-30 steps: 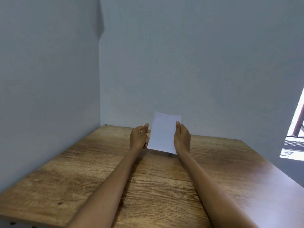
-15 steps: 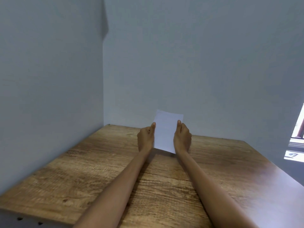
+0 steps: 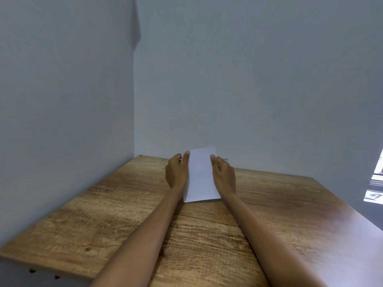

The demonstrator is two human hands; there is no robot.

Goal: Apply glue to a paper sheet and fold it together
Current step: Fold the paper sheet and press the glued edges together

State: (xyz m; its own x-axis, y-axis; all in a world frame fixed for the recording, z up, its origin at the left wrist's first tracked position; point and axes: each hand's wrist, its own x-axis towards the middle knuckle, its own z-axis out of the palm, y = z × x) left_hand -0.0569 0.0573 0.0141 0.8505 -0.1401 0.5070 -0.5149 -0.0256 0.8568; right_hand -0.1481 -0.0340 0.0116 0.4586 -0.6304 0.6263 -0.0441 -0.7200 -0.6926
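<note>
The left hand [image 3: 177, 175] and right hand [image 3: 223, 175] each pinch a long side edge of the white rectangular paper sheet [image 3: 200, 176], thumbs on its upper face, holding it between them over the far middle of the brown wood-grain table [image 3: 124, 214].

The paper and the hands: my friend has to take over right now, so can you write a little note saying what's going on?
Left hand: holds the left edge of the paper sheet, thumb on top.
Right hand: holds the right edge, thumb on top.
Paper: a narrow white strip, held between both hands low over the far part of the wooden table; whether its near edge touches the table is unclear.
Glue: a small whitish and blue item peeks out behind the right hand; too hidden to identify.
Done: the sheet looks already folded; gluing cannot be confirmed.
Left: probably press it flat on the table.
</note>
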